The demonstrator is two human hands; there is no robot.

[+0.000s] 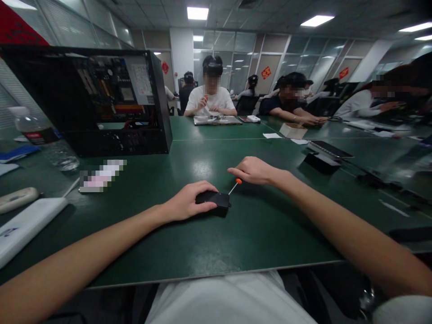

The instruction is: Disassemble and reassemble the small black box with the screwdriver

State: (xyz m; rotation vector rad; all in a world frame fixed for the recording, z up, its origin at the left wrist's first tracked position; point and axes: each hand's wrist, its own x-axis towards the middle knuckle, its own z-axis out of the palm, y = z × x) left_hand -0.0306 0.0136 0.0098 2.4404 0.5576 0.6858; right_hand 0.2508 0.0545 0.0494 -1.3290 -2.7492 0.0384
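Black box (pixel 221 200) on the green table (pixel 162 256), long axis roughly left to right. From my remote seat I log the left hand (pixel 185 201), nearer, clasping its left part: thumb on the near side, fingers over the far. Right hand (pixel 254 170) curled round the screwdriver (pixel 239 181); shaft slants down-left to the box's right end, contact too small to tell. Glossy tabletop; computer case (pixel 161 103) at left, co-worker (pixel 211 99) seated opposite.

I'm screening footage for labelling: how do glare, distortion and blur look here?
All in the head view: ceiling lights blown out white; pale glare on the green table beyond the black box; bottle at left leaning, probably lens distortion; far right edge dark and smeared; screwdriver fairly distinct.
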